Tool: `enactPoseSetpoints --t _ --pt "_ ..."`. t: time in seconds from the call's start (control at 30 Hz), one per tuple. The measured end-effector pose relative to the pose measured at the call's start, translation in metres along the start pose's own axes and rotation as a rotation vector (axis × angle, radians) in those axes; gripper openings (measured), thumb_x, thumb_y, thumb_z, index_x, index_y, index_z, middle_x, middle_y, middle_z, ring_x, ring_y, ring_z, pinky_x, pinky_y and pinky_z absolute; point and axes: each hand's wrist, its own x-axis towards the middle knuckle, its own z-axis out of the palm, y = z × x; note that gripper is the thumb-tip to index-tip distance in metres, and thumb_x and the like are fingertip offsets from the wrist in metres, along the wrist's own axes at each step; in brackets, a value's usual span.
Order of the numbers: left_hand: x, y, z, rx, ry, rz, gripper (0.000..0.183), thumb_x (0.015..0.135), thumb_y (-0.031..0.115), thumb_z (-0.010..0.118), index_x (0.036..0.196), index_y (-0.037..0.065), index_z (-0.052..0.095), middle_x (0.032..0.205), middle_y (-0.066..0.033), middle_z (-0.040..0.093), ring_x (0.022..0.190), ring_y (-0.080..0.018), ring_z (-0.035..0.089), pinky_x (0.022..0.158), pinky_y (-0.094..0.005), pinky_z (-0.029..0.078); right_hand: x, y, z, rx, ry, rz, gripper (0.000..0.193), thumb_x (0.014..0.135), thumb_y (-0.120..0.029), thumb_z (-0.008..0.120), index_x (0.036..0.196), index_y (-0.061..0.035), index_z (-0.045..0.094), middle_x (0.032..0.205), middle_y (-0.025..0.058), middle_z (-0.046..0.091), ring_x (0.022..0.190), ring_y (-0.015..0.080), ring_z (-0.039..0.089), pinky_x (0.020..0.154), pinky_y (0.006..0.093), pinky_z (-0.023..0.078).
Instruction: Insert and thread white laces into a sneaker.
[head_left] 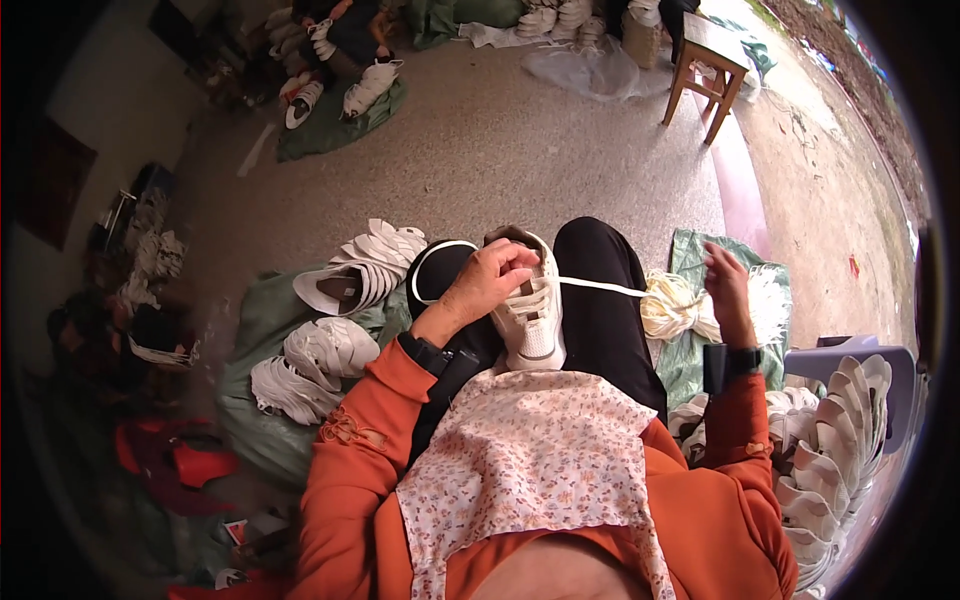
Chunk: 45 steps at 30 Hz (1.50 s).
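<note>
A white and beige sneaker (pixel 530 318) rests between my thighs, toe toward me. Over its opening, my left hand (pixel 497 268) has its fingers curled together at the upper lacing, where a white shoelace (pixel 600 286) seems to be pinched. One end of that lace loops out to the left past my wrist. The other runs straight right from the eyelets to a bundle of cream laces (pixel 672 305). My right hand (pixel 727 285) is raised beyond the bundle, apart from the sneaker. Its fingers are partly bent and slightly blurred, and no lace clearly shows in them.
White shoe uppers (pixel 328 350) lie stacked on green sheeting (pixel 255 400) at left. More nested uppers (pixel 830 470) stand at right beside a grey-purple plastic chair (pixel 900 400). A wooden stool (pixel 710 65) is at far right. Across the floor, another person (pixel 355 30) sits among shoes.
</note>
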Motion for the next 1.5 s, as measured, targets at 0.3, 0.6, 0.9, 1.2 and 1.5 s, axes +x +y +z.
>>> enactPoseSetpoints --t 0.3,0.6,0.9,1.2,1.5 --pt "0.011 -0.002 0.011 -0.049 -0.028 -0.096 0.014 0.082 0.01 0.071 0.091 0.0 0.07 0.083 0.0026 0.058 0.072 -0.0047 0.053 0.065 -0.0209 0.044 -0.039 0.009 0.159 -0.776 -0.673 -0.417 0.01 0.088 -0.011 0.06 0.095 -0.007 0.066 0.09 0.0047 0.066 0.084 0.0153 0.064 0.075 0.0307 0.049" --pt "0.014 0.001 0.012 0.01 -0.041 -0.118 0.014 0.08 0.008 0.072 0.089 -0.001 0.07 0.086 0.001 0.06 0.076 -0.0069 0.057 0.066 -0.0221 0.046 -0.028 0.012 0.17 -1.178 -0.886 -0.918 0.009 0.087 -0.017 0.058 0.088 -0.0122 0.066 0.089 0.0028 0.06 0.093 0.0214 0.057 0.081 0.0359 0.038" --pt "0.016 -0.001 0.013 -0.027 -0.077 -0.109 0.016 0.078 0.008 0.074 0.091 -0.001 0.071 0.084 0.0015 0.058 0.075 -0.0073 0.057 0.066 -0.0226 0.046 -0.016 0.021 0.181 -1.06 -0.966 -0.758 0.012 0.086 -0.02 0.057 0.086 -0.011 0.065 0.086 0.0053 0.062 0.093 0.0234 0.06 0.083 0.0373 0.04" --pt "0.016 -0.003 0.014 -0.034 -0.062 -0.082 0.016 0.074 0.009 0.073 0.088 0.002 0.071 0.084 -0.0016 0.06 0.073 -0.0117 0.059 0.066 -0.0262 0.048 -0.014 -0.013 0.194 -0.98 -1.008 -0.649 0.03 0.072 -0.014 0.076 0.099 -0.0079 0.064 0.089 0.0077 0.062 0.08 0.0261 0.062 0.069 0.0359 0.048" --pt "0.016 0.02 0.016 0.209 -0.056 -0.072 0.013 0.077 0.009 0.07 0.084 -0.002 0.069 0.083 -0.0021 0.06 0.07 -0.0116 0.059 0.063 -0.0257 0.047 0.014 0.003 0.195 -0.884 -1.188 -0.641 0.025 0.072 -0.013 0.078 0.086 -0.0066 0.059 0.083 0.0029 0.055 0.076 0.0181 0.058 0.066 0.0323 0.048"
